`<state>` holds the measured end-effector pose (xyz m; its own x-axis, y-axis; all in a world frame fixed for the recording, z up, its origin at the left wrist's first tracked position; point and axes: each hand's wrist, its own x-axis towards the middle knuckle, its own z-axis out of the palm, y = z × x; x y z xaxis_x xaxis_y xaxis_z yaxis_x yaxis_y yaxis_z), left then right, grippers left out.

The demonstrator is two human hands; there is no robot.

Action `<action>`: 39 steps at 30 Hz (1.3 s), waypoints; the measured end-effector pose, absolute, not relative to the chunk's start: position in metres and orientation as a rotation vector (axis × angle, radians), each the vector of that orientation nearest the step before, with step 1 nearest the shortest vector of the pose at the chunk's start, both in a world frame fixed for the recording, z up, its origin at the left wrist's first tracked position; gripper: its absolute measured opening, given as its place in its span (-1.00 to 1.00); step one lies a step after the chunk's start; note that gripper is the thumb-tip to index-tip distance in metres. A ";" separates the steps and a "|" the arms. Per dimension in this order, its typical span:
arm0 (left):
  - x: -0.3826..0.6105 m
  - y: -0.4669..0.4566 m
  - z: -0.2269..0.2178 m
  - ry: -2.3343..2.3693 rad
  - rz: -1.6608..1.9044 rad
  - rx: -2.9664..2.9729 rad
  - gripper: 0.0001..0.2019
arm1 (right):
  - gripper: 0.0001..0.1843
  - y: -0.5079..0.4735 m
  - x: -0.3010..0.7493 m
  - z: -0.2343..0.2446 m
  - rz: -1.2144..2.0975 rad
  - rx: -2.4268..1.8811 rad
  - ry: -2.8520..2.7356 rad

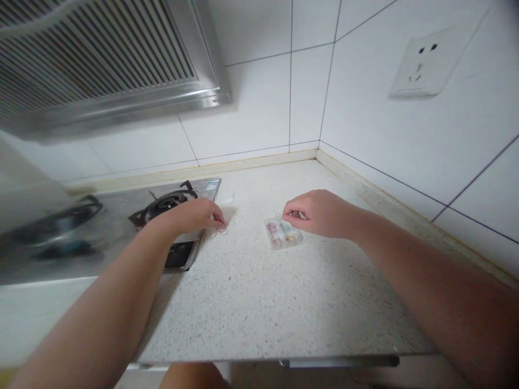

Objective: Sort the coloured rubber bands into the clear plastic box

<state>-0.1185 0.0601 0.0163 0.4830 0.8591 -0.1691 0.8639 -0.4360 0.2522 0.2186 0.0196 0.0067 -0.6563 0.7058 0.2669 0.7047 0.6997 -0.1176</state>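
Observation:
On the speckled countertop, my left hand reaches down with thumb and fingers pinched together. At its fingertips a thin pinkish ring, like a small elastic hair tie, shows against the counter. Another thin ring lies just left of it. A clear plastic box with compartments sits near the middle of the counter. Inside it are pink rings and a yellowish ring. Over the box's right rear corner, my right hand is closed in a pinch; whatever its fingertips hold is too small to make out.
A gas hob with a black burner stands left of my left hand. Above it hangs a steel range hood. A wall socket is on the right tiled wall. The counter's front edge has a drawer handle below.

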 end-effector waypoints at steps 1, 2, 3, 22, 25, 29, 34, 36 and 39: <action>-0.118 0.059 0.016 1.470 -0.034 2.426 -0.83 | -0.71 0.020 0.218 0.007 0.000 -1.119 -2.620; -0.117 0.059 0.016 1.485 -0.048 2.424 -0.83 | -0.71 0.019 0.218 0.007 -0.003 -1.121 -2.622; -0.116 0.059 0.016 1.500 -0.061 2.423 -0.83 | -0.71 0.019 0.218 0.007 -0.003 -1.122 -2.622; -0.112 0.057 0.011 1.382 0.154 2.472 -0.79 | -0.72 0.017 0.217 0.009 0.031 -1.117 -2.636; -0.104 0.051 0.011 1.316 0.304 2.418 -0.78 | -0.72 0.016 0.217 0.010 0.024 -1.123 -2.643; -0.091 0.041 0.010 1.157 0.464 2.290 -0.78 | -0.72 0.015 0.216 0.010 0.018 -1.119 -2.649; -0.071 0.027 0.007 0.979 0.715 2.021 -0.78 | -0.73 0.015 0.216 0.010 0.015 -1.112 -2.637; -0.061 0.020 0.006 0.954 0.785 1.897 -0.77 | -0.74 0.015 0.216 0.010 0.013 -1.118 -2.637; -0.046 0.008 0.003 0.879 0.850 1.745 -0.74 | -0.74 0.013 0.215 0.011 0.014 -1.116 -2.642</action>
